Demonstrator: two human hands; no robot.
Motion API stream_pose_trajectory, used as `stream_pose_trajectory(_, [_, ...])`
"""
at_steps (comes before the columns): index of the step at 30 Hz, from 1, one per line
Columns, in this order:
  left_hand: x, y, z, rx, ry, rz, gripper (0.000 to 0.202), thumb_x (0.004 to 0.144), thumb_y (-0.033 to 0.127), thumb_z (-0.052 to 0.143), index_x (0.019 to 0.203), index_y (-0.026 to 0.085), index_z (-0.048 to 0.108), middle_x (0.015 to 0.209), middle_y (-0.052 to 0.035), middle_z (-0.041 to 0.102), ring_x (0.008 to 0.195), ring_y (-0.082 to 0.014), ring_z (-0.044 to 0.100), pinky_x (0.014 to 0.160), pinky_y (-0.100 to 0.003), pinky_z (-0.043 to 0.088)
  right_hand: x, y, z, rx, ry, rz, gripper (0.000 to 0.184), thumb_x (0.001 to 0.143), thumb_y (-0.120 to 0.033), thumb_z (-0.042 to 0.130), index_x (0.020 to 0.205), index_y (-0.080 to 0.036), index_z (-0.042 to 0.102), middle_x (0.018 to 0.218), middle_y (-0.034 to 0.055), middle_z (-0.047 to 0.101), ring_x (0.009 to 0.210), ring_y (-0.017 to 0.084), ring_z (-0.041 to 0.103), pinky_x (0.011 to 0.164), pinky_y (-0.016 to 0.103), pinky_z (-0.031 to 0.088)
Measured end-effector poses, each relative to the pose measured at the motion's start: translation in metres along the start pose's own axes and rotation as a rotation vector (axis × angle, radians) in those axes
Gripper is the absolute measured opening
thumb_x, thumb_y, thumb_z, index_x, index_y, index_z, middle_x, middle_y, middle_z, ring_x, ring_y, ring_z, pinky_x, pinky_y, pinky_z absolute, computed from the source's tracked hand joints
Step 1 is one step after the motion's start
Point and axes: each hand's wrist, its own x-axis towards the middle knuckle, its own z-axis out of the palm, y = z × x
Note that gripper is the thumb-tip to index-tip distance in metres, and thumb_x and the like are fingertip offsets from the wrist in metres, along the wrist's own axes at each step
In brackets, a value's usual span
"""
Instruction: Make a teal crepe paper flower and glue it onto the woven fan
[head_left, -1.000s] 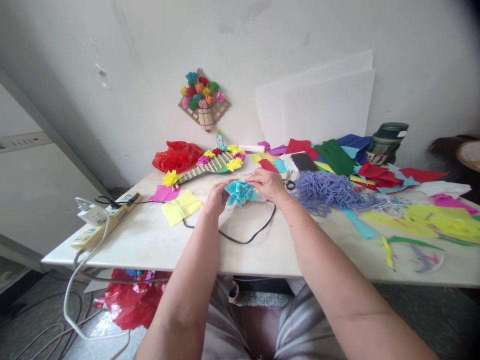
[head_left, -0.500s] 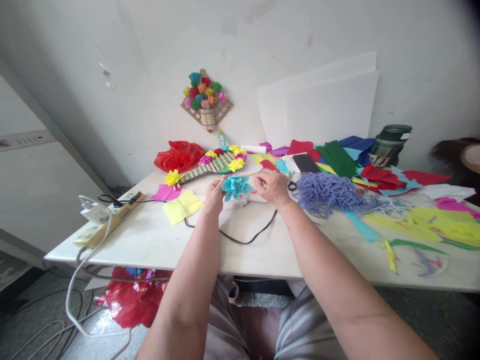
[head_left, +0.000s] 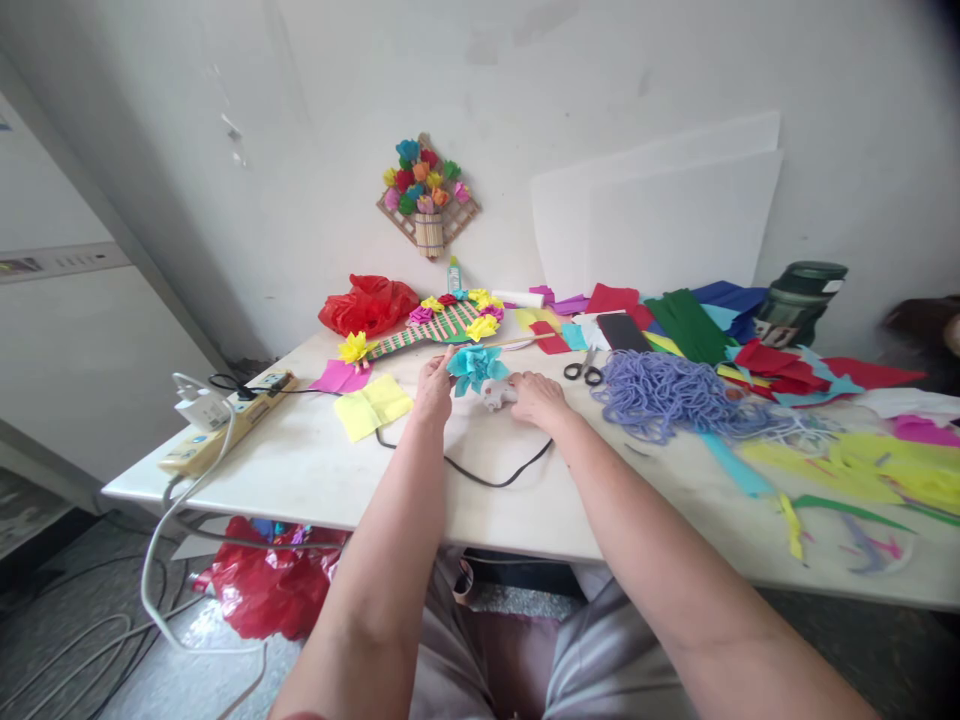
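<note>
A turquoise paper flower (head_left: 478, 369) on a thin wooden stick (head_left: 529, 340) is pinched in my left hand (head_left: 433, 390), just above the table. My right hand (head_left: 536, 399) is closed around a pale glue gun (head_left: 495, 395), which lies low behind the flower; the fingers partly cover it. A black cord (head_left: 491, 484) loops over the table in front of both hands. Behind them rests a green, pink-striped lute-shaped craft (head_left: 420, 333) trimmed with yellow, pink and red paper flowers.
Scissors (head_left: 583, 370), purple yarn (head_left: 660, 395) and a phone (head_left: 621, 332) lie to the right, among coloured paper sheets. A dark green flask (head_left: 799, 305) stands at the back right. Yellow paper (head_left: 373, 405) and a power strip (head_left: 229, 425) are on the left.
My right hand has left the flower's stick and come down onto the glue gun. The scissors now show fully. My left hand still holds the flower; the view has shifted slightly.
</note>
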Motion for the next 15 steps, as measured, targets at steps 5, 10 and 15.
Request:
stream_pose_trajectory(5, [0.0,0.001,0.0,0.001,0.016,0.008,0.039,0.067,0.052,0.072,0.078,0.015,0.069,0.065,-0.0037,0.066,0.068,-0.0165,0.064,0.059,-0.025,0.045,-0.001,0.001,-0.002,-0.065,0.06,0.003,0.04,0.077,-0.023,0.055,0.115,-0.014,0.062,0.11,0.0184,0.067,0.106,0.03,0.062,0.082,0.038,0.047])
stream_pose_trajectory(10, [0.001,0.0,-0.002,-0.01,0.051,0.013,0.036,0.067,0.049,0.073,0.077,0.015,0.067,0.064,-0.0032,0.065,0.07,-0.0163,0.064,0.062,-0.025,0.046,-0.003,0.012,-0.018,-0.1,0.116,0.044,0.027,0.08,-0.025,0.053,0.1,-0.02,0.07,0.096,0.0146,0.072,0.089,0.027,0.067,0.073,0.035,0.046])
stream_pose_trajectory(15, [0.004,-0.003,-0.004,-0.014,0.07,0.051,0.039,0.066,0.053,0.072,0.071,0.015,0.066,0.062,-0.0034,0.064,0.067,-0.0161,0.063,0.062,-0.026,0.046,0.002,0.033,-0.027,0.015,0.162,0.096,0.025,0.075,-0.037,0.058,0.092,-0.025,0.072,0.094,0.0087,0.073,0.09,0.026,0.066,0.07,0.031,0.046])
